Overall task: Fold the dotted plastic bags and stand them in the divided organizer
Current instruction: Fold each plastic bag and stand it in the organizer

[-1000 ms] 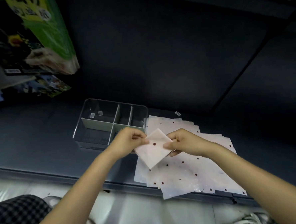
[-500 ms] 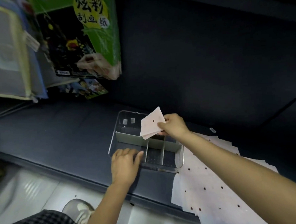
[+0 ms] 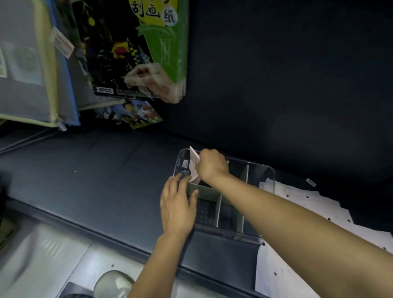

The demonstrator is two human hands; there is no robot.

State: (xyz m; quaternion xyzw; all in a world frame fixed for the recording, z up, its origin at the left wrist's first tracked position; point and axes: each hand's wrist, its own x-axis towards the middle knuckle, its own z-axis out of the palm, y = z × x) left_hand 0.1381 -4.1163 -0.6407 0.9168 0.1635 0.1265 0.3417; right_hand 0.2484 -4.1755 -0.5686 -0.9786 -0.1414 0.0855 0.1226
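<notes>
A dark blue-grey flat shelf surface [image 3: 82,179] fills the frame's middle. At lower right lies a spread pile of white plastic bags with dark dots [image 3: 309,211]. Right of centre sits the clear plastic organizer with grey dividers [image 3: 264,167]. The left hand [image 3: 177,206] rests flat, fingers straight, on the organizer's near-left edge. The right hand [image 3: 211,164] pinches a folded white dotted bag [image 3: 194,162], upright over the far-left compartment.

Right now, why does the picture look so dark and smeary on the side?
Head view: dim light leaves the shelf nearly black; the left edge smears with motion blur; the wide lens bends straight lines; the clear organizer catches faint glare.
</notes>
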